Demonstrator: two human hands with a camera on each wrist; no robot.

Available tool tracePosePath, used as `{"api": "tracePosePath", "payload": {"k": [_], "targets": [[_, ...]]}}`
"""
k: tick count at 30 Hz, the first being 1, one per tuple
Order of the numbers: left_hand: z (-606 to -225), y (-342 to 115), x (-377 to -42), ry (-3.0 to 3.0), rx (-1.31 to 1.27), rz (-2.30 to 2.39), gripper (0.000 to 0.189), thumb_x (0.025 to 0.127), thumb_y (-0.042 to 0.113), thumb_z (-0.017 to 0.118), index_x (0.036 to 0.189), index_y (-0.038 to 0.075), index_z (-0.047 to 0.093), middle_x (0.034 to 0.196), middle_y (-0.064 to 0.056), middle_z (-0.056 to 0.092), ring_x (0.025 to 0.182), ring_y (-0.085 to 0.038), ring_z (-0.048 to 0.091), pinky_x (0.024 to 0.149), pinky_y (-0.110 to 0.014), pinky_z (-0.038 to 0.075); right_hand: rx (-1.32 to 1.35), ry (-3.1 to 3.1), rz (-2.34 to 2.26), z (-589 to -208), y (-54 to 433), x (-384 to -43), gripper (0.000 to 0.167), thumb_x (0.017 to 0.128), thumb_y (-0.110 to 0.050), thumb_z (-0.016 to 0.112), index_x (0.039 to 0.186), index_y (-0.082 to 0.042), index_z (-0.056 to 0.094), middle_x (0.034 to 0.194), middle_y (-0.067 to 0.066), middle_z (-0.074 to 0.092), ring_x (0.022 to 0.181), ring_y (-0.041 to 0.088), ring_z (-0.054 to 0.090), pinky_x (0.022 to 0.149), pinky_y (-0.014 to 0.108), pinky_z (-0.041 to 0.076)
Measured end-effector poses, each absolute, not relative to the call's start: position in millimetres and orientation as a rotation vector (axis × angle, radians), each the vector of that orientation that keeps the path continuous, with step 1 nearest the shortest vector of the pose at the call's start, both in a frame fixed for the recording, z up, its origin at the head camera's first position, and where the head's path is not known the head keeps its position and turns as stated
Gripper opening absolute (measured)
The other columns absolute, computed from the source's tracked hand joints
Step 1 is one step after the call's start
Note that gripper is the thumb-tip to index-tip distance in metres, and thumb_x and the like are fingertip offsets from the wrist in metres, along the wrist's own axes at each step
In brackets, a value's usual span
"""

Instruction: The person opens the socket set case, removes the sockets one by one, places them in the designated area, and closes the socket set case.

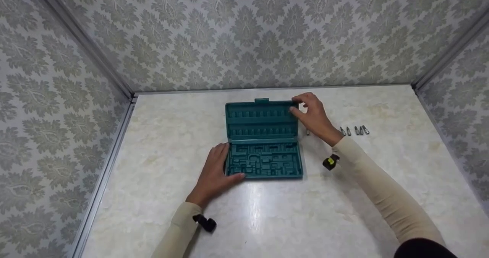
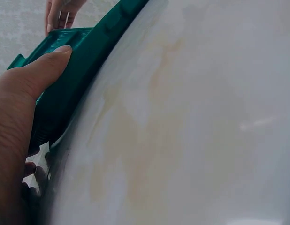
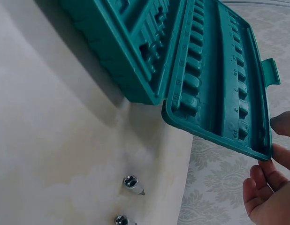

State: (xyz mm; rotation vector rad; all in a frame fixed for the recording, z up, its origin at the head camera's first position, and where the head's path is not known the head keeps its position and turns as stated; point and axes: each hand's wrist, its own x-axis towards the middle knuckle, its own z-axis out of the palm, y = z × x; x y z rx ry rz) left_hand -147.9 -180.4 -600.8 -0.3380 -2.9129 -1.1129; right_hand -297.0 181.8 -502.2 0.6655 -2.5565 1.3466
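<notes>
A green plastic tool case point(image 1: 273, 177) lies opened out on the table, its moulded slots facing up and bare of tools. My left hand point(image 1: 214, 174) grips the base at its left side, with the thumb point(image 2: 53, 65) over the front rim. At the far right corner of the raised lid point(image 1: 261, 121), my right hand point(image 1: 315, 116) pinches the edge between thumb and fingers. Numbered recesses run along the lid point(image 3: 220, 79) in the right wrist view. Beside the case, a small silver bit socket point(image 3: 133, 183) stands near the right forearm.
Several more metal bit sockets point(image 1: 361, 130) stand in a row on the pale marbled table point(image 1: 172, 135), right of the case. Patterned panels point(image 1: 244, 36) wall in the back and both sides of the table.
</notes>
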Motion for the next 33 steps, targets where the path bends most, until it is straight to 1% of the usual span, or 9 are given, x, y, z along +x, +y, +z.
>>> {"api": "tracePosePath", "payload": {"k": [4,8,10,15,19,22,25,29,33], "targets": [[-600.6,-179.4,-147.9,-2.926,-0.327,-1.129,0.120,0.087,0.075,0.080,0.178,0.023,0.021,0.181,-0.002,0.023,0.167,-0.023,0.019,0.132,-0.053,0.025,0.673,-2.502,1.366,-499.1,183.8,-288.8,0.030,0.109,-0.013,0.072,0.135,0.002,0.071,0.131,0.017,0.064,0.122,0.032,0.060,0.104,0.055,0.046],[-601.8,-179.8,-148.6,-2.919,-0.319,-1.148,0.122,0.086,0.076,0.080,0.178,0.025,0.021,0.181,0.000,0.024,0.166,-0.021,0.020,0.132,-0.053,0.026,0.682,-2.447,1.396,-497.2,184.9,-279.6,0.025,0.109,-0.013,0.071,0.131,0.000,0.072,0.129,0.014,0.065,0.118,0.028,0.062,0.101,0.057,0.047],[-602.6,-180.5,-148.8,-2.907,-0.322,-1.161,0.122,0.085,0.077,0.080,0.178,0.025,0.022,0.180,0.001,0.025,0.165,-0.021,0.021,0.132,-0.053,0.027,0.692,-2.424,1.393,-496.4,185.1,-275.5,0.023,0.110,-0.014,0.070,0.129,-0.001,0.073,0.127,0.013,0.066,0.117,0.026,0.063,0.099,0.055,0.048],[-604.3,-181.8,-148.4,-2.895,-0.328,-1.165,0.121,0.085,0.077,0.080,0.178,0.026,0.023,0.180,0.001,0.026,0.165,-0.021,0.022,0.131,-0.054,0.027,0.718,-2.383,1.397,-496.8,186.1,-266.8,0.021,0.110,-0.016,0.071,0.126,-0.004,0.074,0.125,0.012,0.067,0.115,0.025,0.064,0.098,0.049,0.048],[-604.1,-181.6,-148.0,-2.901,-0.329,-1.148,0.121,0.085,0.075,0.081,0.178,0.024,0.022,0.181,-0.001,0.025,0.166,-0.023,0.020,0.132,-0.054,0.027,0.722,-2.344,1.445,-499.2,187.1,-260.8,0.018,0.109,-0.013,0.072,0.125,-0.006,0.076,0.125,0.012,0.068,0.114,0.025,0.064,0.096,0.051,0.048],[-603.3,-181.4,-147.9,-2.904,-0.337,-1.148,0.121,0.086,0.074,0.081,0.178,0.022,0.022,0.181,-0.002,0.024,0.167,-0.024,0.019,0.132,-0.055,0.026,0.717,-2.307,1.485,-501.5,187.5,-255.3,0.017,0.107,-0.009,0.073,0.123,-0.004,0.076,0.123,0.014,0.069,0.112,0.027,0.064,0.095,0.050,0.047],[-602.9,-181.3,-147.9,-2.902,-0.346,-1.153,0.120,0.086,0.073,0.080,0.178,0.020,0.023,0.182,-0.005,0.023,0.168,-0.026,0.018,0.132,-0.055,0.025,0.721,-2.261,1.506,-502.8,186.3,-248.1,0.015,0.105,-0.002,0.073,0.120,0.001,0.076,0.120,0.018,0.068,0.109,0.028,0.063,0.093,0.052,0.047],[-603.0,-181.5,-148.3,-2.898,-0.358,-1.154,0.120,0.087,0.072,0.081,0.178,0.018,0.024,0.182,-0.006,0.023,0.168,-0.027,0.016,0.132,-0.055,0.024,0.738,-2.209,1.511,-499.3,182.6,-235.0,0.010,0.104,0.004,0.071,0.114,0.006,0.073,0.115,0.024,0.067,0.105,0.025,0.062,0.091,0.053,0.047],[-603.0,-182.0,-149.0,-2.892,-0.374,-1.155,0.120,0.087,0.072,0.080,0.177,0.018,0.024,0.182,-0.006,0.023,0.168,-0.026,0.017,0.132,-0.055,0.025,0.739,-2.188,1.524,-488.8,178.7,-217.5,0.006,0.105,0.005,0.070,0.109,0.009,0.071,0.111,0.023,0.067,0.101,0.019,0.062,0.090,0.040,0.048]]}}
